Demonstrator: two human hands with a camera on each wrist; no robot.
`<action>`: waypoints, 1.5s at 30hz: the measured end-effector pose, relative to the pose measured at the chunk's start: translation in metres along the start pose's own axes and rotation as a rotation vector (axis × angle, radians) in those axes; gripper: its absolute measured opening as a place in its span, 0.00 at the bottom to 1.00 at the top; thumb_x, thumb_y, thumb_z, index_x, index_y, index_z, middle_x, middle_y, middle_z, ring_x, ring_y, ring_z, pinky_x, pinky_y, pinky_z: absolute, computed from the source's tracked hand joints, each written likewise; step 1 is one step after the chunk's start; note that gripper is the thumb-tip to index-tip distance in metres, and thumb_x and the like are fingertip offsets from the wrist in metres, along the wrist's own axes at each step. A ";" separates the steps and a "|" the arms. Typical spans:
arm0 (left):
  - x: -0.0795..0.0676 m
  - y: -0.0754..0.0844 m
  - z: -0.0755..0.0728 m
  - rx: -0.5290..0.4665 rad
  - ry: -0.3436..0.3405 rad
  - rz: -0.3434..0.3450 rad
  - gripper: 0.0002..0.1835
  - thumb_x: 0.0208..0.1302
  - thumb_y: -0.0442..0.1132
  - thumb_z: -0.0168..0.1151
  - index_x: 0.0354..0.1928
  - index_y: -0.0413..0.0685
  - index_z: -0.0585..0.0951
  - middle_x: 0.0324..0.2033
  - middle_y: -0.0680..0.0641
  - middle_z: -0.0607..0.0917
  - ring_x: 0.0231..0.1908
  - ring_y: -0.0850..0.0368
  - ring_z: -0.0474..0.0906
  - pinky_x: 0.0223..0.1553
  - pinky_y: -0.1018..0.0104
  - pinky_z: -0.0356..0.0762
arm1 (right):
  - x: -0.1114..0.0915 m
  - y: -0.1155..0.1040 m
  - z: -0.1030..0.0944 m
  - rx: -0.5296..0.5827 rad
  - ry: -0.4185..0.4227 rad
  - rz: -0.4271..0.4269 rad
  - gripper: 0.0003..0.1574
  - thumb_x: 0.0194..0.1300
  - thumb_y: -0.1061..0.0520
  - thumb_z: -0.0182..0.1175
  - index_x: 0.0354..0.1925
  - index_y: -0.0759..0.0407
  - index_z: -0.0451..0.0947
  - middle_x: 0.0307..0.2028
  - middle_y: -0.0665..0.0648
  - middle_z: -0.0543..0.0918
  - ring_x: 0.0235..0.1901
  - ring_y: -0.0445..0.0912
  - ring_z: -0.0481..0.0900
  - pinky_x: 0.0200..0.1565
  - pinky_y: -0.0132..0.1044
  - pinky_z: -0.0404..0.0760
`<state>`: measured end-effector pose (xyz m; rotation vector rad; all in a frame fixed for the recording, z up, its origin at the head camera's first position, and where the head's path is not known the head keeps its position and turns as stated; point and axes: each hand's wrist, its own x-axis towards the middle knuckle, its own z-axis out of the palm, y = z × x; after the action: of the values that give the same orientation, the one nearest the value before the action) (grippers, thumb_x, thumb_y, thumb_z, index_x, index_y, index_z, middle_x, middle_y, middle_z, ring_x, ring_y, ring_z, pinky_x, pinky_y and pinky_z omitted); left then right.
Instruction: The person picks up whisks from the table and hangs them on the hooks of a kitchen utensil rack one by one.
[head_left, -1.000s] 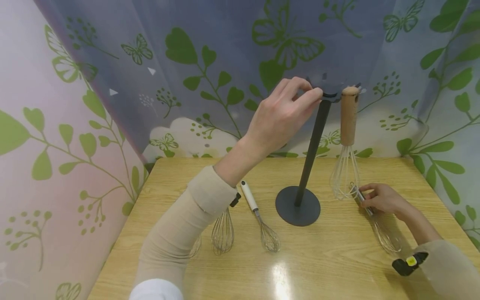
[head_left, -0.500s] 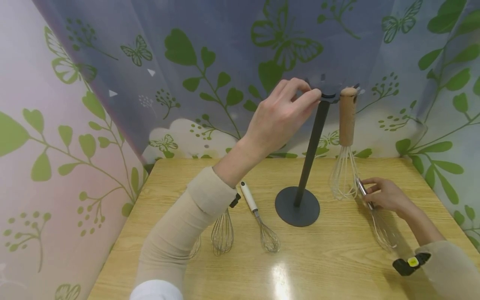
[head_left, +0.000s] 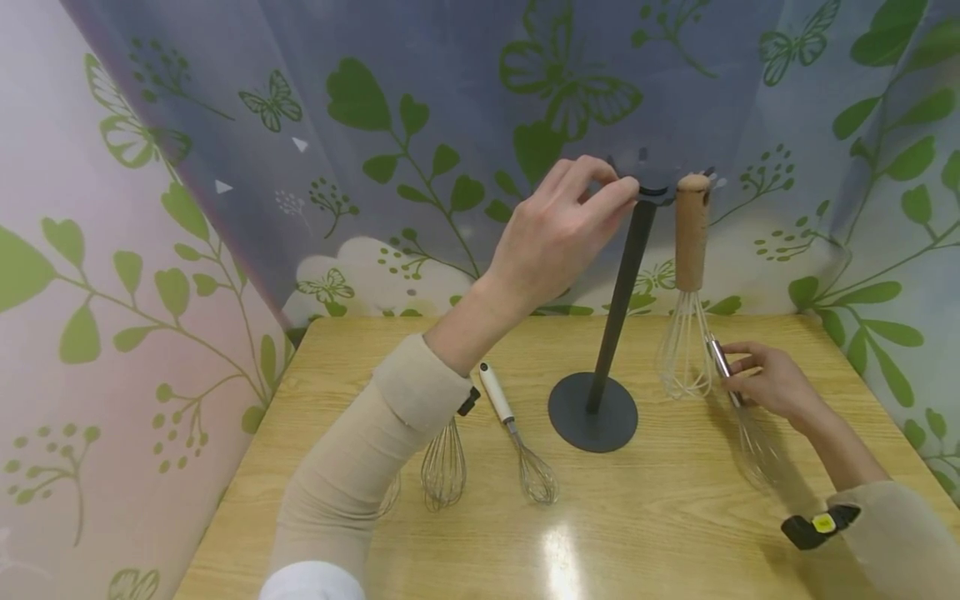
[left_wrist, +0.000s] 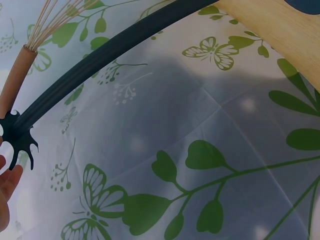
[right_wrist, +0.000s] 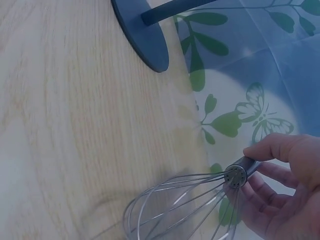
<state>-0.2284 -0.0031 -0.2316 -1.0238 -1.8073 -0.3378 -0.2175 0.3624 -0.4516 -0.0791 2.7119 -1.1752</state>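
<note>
My left hand (head_left: 558,229) pinches the hooked top of a dark stand (head_left: 621,308); in the left wrist view its fingers meet the hooks (left_wrist: 17,137) at the left edge. From one hook hangs a whisk with a wooden handle (head_left: 691,242), wires downward. My right hand (head_left: 776,383) grips a metal whisk (head_left: 718,358) by its steel handle, just right of the hanging whisk. Its handle end points up toward the stand, and the wires slant down over the table. In the right wrist view the thumb and fingers close round the handle beside the wire loops (right_wrist: 175,205).
On the wooden table (head_left: 637,533) lies a white-handled whisk (head_left: 497,396), left of the stand's round base (head_left: 566,417). Beside it is another whisk (head_left: 444,467), its handle hidden by my left arm. More wires (head_left: 392,496) peek out there. Patterned cloth (head_left: 420,50) stands behind.
My right hand has raised the metal whisk off the table, its handle end rising first and the wires swinging left. My left hand has stayed at the stand's top.
</note>
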 end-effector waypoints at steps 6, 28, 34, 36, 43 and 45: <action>-0.001 -0.001 0.000 0.002 0.010 -0.004 0.15 0.84 0.43 0.50 0.46 0.50 0.87 0.45 0.46 0.86 0.45 0.50 0.84 0.40 0.67 0.85 | -0.002 -0.009 0.000 -0.004 0.055 -0.038 0.42 0.72 0.62 0.65 0.76 0.74 0.61 0.52 0.75 0.80 0.35 0.31 0.81 0.34 0.38 0.91; 0.000 -0.001 0.000 -0.002 -0.003 -0.006 0.17 0.85 0.44 0.48 0.47 0.50 0.87 0.45 0.46 0.86 0.46 0.50 0.84 0.41 0.68 0.86 | -0.004 -0.028 0.002 0.065 0.179 -0.066 0.43 0.73 0.62 0.64 0.79 0.69 0.59 0.56 0.75 0.76 0.33 0.24 0.77 0.33 0.32 0.90; 0.001 0.000 0.001 0.003 -0.002 -0.006 0.18 0.85 0.45 0.47 0.47 0.50 0.88 0.45 0.45 0.86 0.45 0.50 0.83 0.42 0.68 0.85 | -0.005 -0.033 0.002 0.076 0.205 -0.101 0.42 0.75 0.62 0.62 0.79 0.69 0.59 0.57 0.72 0.75 0.35 0.23 0.76 0.33 0.29 0.89; 0.001 -0.001 0.001 0.002 -0.004 -0.008 0.18 0.85 0.45 0.47 0.47 0.50 0.88 0.45 0.45 0.86 0.45 0.50 0.83 0.42 0.68 0.85 | -0.005 -0.035 0.002 0.078 0.215 -0.106 0.41 0.75 0.62 0.62 0.79 0.70 0.59 0.57 0.73 0.75 0.35 0.23 0.76 0.33 0.28 0.88; 0.000 -0.001 0.001 -0.008 -0.012 -0.014 0.19 0.85 0.45 0.47 0.47 0.49 0.88 0.46 0.45 0.86 0.45 0.50 0.83 0.43 0.68 0.85 | -0.007 -0.041 0.003 0.105 0.251 -0.111 0.41 0.74 0.62 0.63 0.79 0.68 0.60 0.53 0.64 0.76 0.35 0.25 0.78 0.33 0.29 0.89; 0.000 -0.001 0.001 -0.011 -0.010 -0.014 0.19 0.85 0.45 0.47 0.47 0.49 0.88 0.45 0.45 0.86 0.45 0.50 0.83 0.43 0.68 0.85 | -0.008 -0.044 0.003 0.114 0.268 -0.111 0.41 0.74 0.62 0.63 0.79 0.67 0.61 0.50 0.57 0.76 0.34 0.25 0.78 0.34 0.29 0.89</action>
<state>-0.2299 -0.0031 -0.2318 -1.0223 -1.8244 -0.3515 -0.2098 0.3310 -0.4209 -0.0617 2.8930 -1.4657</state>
